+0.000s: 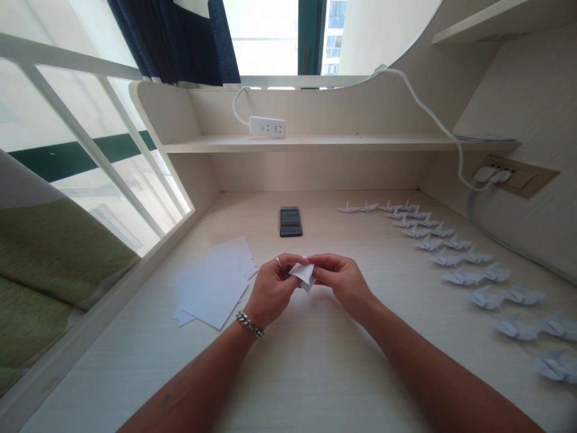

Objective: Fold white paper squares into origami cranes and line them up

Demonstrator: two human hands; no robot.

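Note:
Between my two hands, a little above the desk, is a small folded piece of white paper (303, 273). My left hand (274, 287) pinches its left side with thumb and fingers; a ring and a chain bracelet show on that hand and wrist. My right hand (343, 278) grips the right side the same way. Part of the paper is hidden behind the fingers. To the left lies a loose stack of white paper sheets (214, 282). Several folded paper cranes (462, 275) stand in rows along the right side of the desk.
A dark phone-like object (291, 221) lies beyond my hands. On the shelf (324, 144) at the back sits a white power strip (267, 127). A white cable (430, 111) hangs down to a wall socket (518, 175) at right. White rails (85, 141) border the left side.

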